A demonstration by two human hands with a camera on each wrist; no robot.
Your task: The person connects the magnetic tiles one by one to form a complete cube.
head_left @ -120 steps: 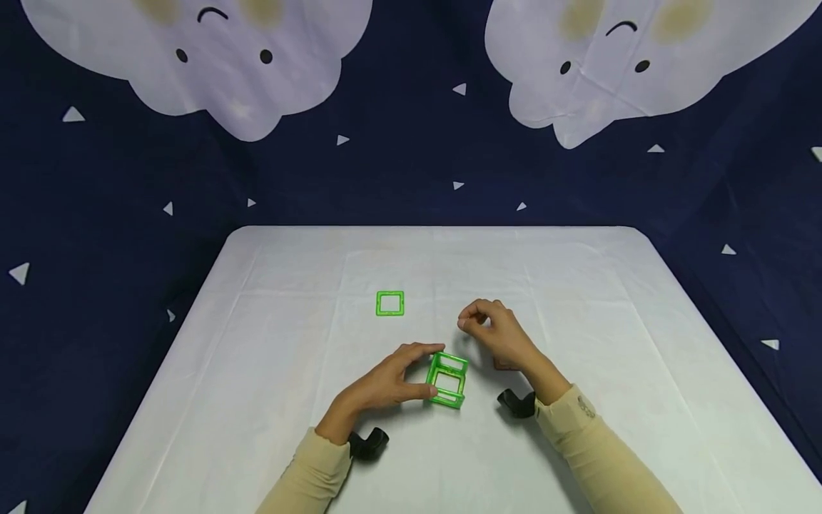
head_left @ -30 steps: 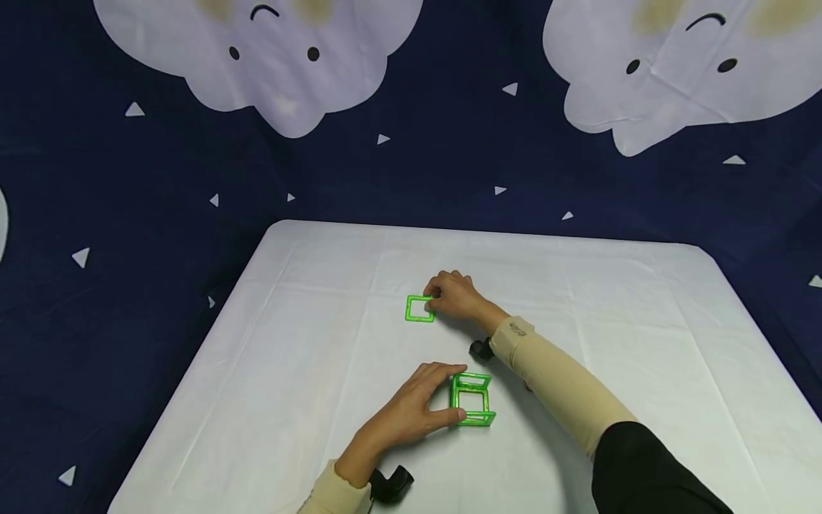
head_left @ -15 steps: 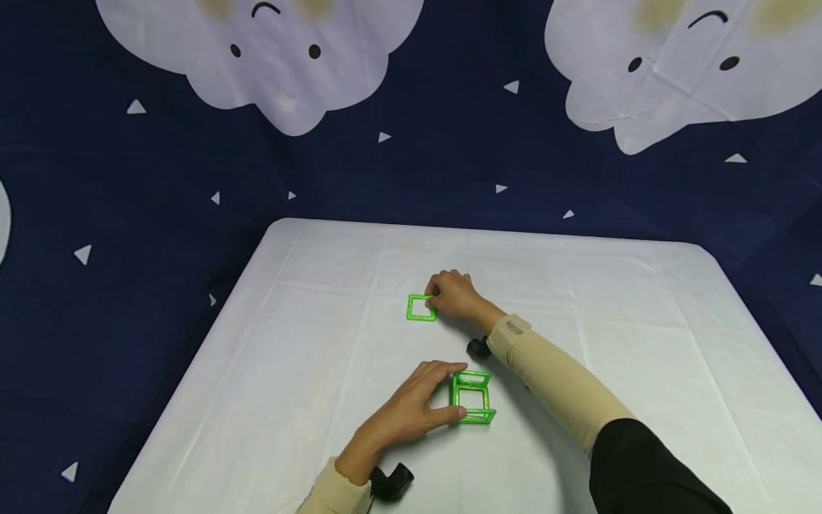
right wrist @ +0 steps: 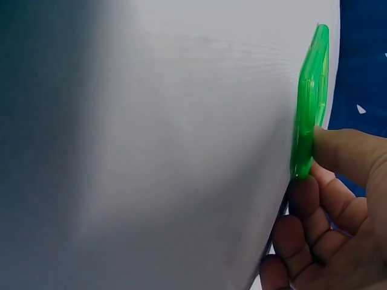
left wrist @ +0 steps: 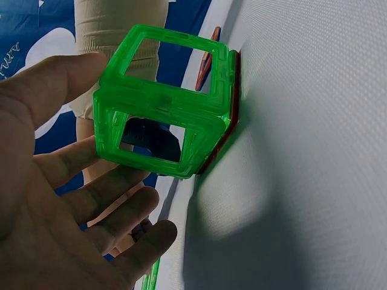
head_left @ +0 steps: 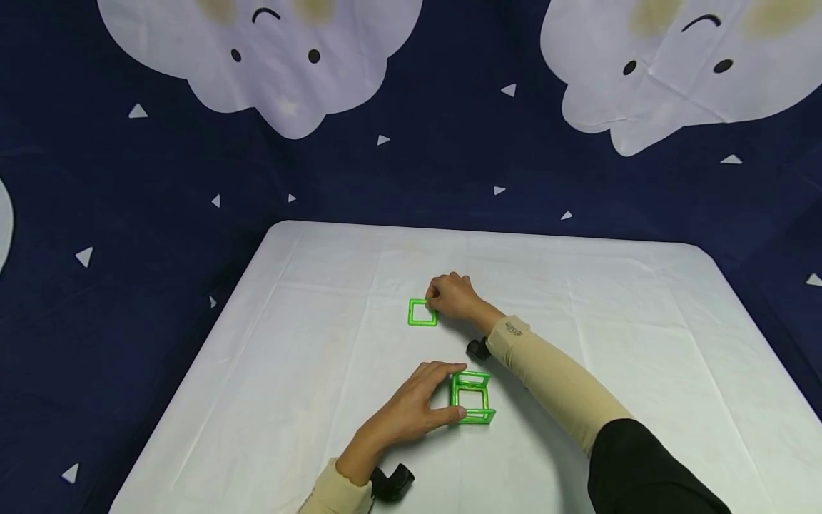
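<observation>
In the head view, my left hand [head_left: 411, 407] grips an open box of green magnetic tiles [head_left: 475, 421] by its left side, thumb at the near wall and index finger at the far one. The left wrist view shows the box's see-through green walls [left wrist: 163, 99] with a thin red edge [left wrist: 236, 84] under them, against the white cloth. Farther out, my right hand [head_left: 454, 296] pinches the right edge of a single green square magnetic tile [head_left: 422, 323] between thumb and index finger. The right wrist view has this tile almost edge-on, low against the cloth.
A white cloth [head_left: 321, 343] covers the table, with a dark blue printed backdrop [head_left: 449, 178] behind it. An orange-red piece [left wrist: 208, 60] shows beyond the box in the left wrist view. Black wrist cameras [head_left: 393, 484] sit under both forearms.
Since four seconds ago, my right hand has moved from right of the box out to the lone green tile and taken its edge. Over the last second, both hands stay nearly still.
</observation>
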